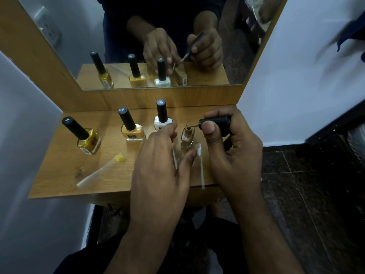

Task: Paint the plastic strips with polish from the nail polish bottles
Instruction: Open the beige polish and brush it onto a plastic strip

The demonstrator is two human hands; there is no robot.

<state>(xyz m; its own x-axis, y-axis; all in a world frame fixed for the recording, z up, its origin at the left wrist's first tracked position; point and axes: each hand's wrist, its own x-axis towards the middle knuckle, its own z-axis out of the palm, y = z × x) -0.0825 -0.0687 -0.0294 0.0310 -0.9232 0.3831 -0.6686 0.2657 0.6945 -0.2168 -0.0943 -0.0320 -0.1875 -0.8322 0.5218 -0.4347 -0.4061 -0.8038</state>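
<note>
Forearms come up from the bottom edge, so we start with the hands. Our left hand (158,161) sits low over the wooden shelf (59,175), thumb and forefinger pinching a clear plastic strip (174,157) just beside the open bottle; much of the strip is hidden under the fingers, so we can't tell whether it carries polish yet. We judge it's held near the bottle so the brush has little way to travel.

Our right hand (233,147) grips the black brush cap (216,122) sideways, thumb on the near side, fingers curled over the top. Brush tip sits at the neck of the open beige bottle (187,138), likely loading or wiping polish there.

A second strip (200,165) lies flat between the hands, whitish tip near the beige bottle, far end hanging over the shelf's front edge. A third strip (98,172) lies well to the left with a yellow blob at its tip, set apart probably to dry.

Three capped bottles stand in a row behind: dark yellow bottle (87,140), orange-yellow bottle (133,131), white bottle (163,120), the last partly behind the left fingers. A mirror (138,26) above repeats the scene.

Judgement: beige coat comes next. Risk: the open bottle stands between both hands and could easily be knocked over.
</note>
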